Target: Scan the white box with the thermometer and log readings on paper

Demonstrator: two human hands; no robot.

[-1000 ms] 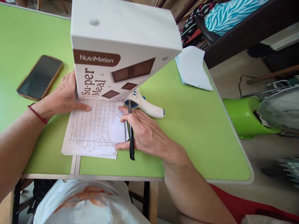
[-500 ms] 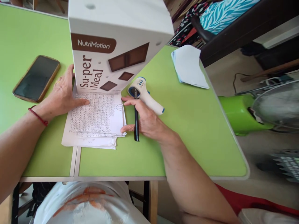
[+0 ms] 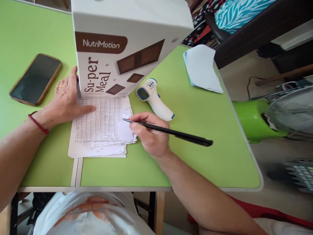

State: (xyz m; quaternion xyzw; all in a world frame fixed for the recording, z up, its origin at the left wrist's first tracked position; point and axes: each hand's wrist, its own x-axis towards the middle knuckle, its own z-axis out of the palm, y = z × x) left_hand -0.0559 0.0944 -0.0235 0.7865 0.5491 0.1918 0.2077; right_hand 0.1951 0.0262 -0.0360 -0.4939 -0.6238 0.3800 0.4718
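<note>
Between thumb and fingers, my right hand (image 3: 153, 135) grips a black pen (image 3: 181, 133). Its tip points left, over the right part of a sheet of paper (image 3: 102, 122) covered in dense handwriting. More sheets lie beneath that one, their edges uneven. My left hand (image 3: 67, 99) lies spread, its thumb on the sheet's upper left and its other fingers beside a tall white NutriMotion box (image 3: 100, 65). The box stands on the upper part of the papers and hides what is behind it. Whether the pen tip touches the paper I cannot tell.
A phone (image 3: 36, 79) lies left of my left hand on the green table (image 3: 207, 166). Just beyond my right hand is a white infrared thermometer (image 3: 155, 99). Folded white paper (image 3: 202, 68) rests by the right edge. A fan (image 3: 290, 114) and a green bin (image 3: 253, 119) stand past it.
My right hand has turned the pen from upright across the fingers to a writing grip, tip toward the sheet. My left hand stays on the paper. The view has shifted slightly.
</note>
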